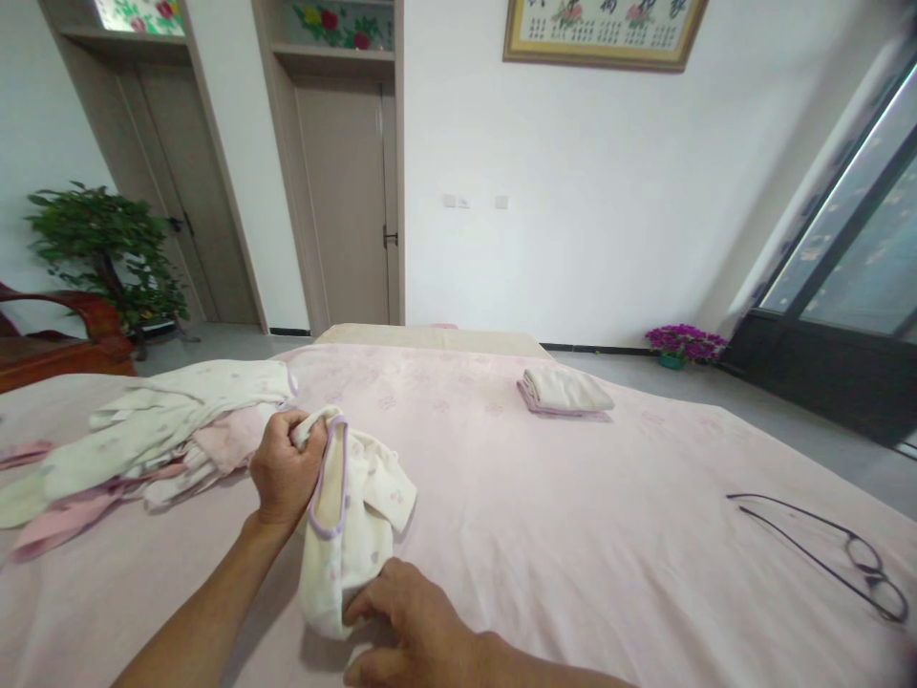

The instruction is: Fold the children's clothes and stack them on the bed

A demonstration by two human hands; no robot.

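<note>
A small white baby garment (358,497) with lilac neck trim and faint prints is bunched up over the bed in front of me. My left hand (290,468) is closed around its upper edge beside the trimmed opening, lifting that part. Low on the garment, the fingertips of my right hand (419,626) touch the cloth, with the thumb held apart below them. The underside of the garment is hidden. Just left of my left hand lies a loose pile of white and pink baby clothes (193,420).
A pink sheet (544,554) covers the bed. Folded cloths (565,392), white on lilac, lie stacked at the far right middle. Black-framed glasses (852,564) rest near the right edge. A wooden chair (72,334) and potted plant (100,248) stand left; purple flowers (684,342) sit on the floor.
</note>
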